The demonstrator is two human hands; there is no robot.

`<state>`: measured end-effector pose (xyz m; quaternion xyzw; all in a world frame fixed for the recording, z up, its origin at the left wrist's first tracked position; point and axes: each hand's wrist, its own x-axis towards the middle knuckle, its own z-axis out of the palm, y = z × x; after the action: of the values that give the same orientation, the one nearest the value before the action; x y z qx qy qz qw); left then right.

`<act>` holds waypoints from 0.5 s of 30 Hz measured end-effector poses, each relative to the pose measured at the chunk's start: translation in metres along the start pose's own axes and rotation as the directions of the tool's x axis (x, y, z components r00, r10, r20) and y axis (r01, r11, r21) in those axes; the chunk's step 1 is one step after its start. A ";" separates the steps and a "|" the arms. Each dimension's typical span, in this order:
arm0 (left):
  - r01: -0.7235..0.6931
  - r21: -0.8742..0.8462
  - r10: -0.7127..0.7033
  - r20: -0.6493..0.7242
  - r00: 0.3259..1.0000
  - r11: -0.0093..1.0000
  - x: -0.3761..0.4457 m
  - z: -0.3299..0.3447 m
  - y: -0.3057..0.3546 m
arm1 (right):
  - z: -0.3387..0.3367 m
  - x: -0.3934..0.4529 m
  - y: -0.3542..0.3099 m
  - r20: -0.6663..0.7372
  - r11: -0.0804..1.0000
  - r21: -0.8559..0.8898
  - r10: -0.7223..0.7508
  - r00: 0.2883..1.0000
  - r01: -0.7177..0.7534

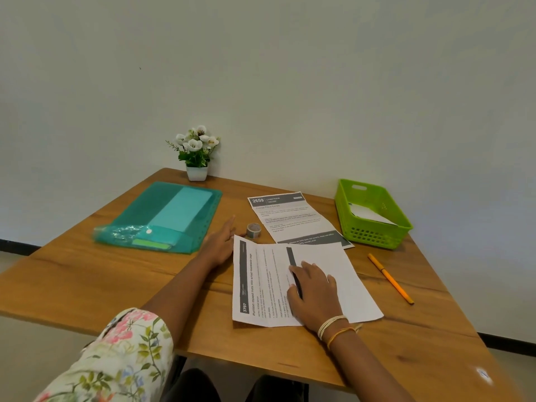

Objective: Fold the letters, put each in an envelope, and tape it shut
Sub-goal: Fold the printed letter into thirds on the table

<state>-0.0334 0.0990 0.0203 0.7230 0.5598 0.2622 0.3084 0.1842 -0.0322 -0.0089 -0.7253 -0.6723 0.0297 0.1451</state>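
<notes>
A printed letter [261,282] lies in front of me with its right part folded over, blank side up. My right hand [313,294] presses flat on the folded flap. My left hand [220,242] rests with straight fingers on the table at the letter's upper left corner. A second printed letter [290,219] lies unfolded farther back. A small roll of tape [253,230] stands between the two sheets. A teal plastic folder [162,219] at the left holds pale envelopes.
A green plastic basket [374,230] with a white envelope inside stands at the back right. An orange pen [390,278] lies right of the letter. A small potted plant [197,153] stands against the wall. The wooden table [87,280] ends near my lap.
</notes>
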 end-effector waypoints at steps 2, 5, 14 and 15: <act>0.029 -0.034 -0.030 -0.033 0.999 0.999 0.005 0.001 -0.002 | 0.001 0.000 0.000 -0.001 1.000 -0.001 0.006 1.000 -0.006; 0.020 -0.121 -0.035 -0.125 0.992 0.992 0.002 0.004 -0.004 | 0.002 0.001 -0.004 0.006 0.999 -0.027 0.037 0.999 -0.037; -0.046 -0.340 -0.029 -0.210 0.977 0.939 -0.047 0.000 -0.009 | 0.006 0.003 -0.042 -0.003 0.987 -0.072 0.141 0.990 -0.141; -0.040 -0.320 -0.027 -0.200 0.979 0.947 -0.050 -0.001 -0.010 | 0.006 0.003 -0.043 -0.003 0.989 -0.072 0.132 0.991 -0.132</act>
<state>-0.0517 0.0525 0.0119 0.6344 0.5353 0.4231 0.3632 0.1414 -0.0258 -0.0038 -0.7729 -0.6237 0.0157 0.1158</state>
